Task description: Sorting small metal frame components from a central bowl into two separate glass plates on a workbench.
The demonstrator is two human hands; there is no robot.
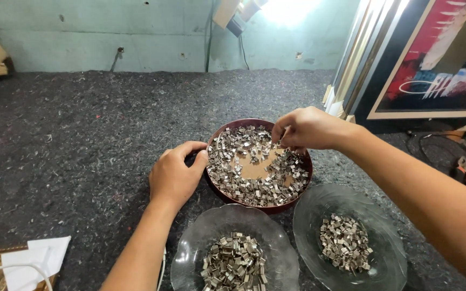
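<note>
A round dark red bowl (219,136) sits on grey felt, filled with several small shiny metal clips (254,186) around a bare brown centre. My left hand (175,175) rests against the bowl's left rim, thumb touching the edge. My right hand (307,128) hovers over the bowl's upper right part, fingertips pinched down among the clips; whether a clip sits between them is hidden. Two clear glass plates stand nearer to me: the left glass plate (200,237) and the right glass plate (384,253), each with a small heap of the same clips.
The grey felt surface (82,134) runs back to a pale green wall. Framed pictures (432,59) lean at the right. White paper and a wooden frame corner (28,261) lie at the lower left. Dark tools (465,164) lie at the far right.
</note>
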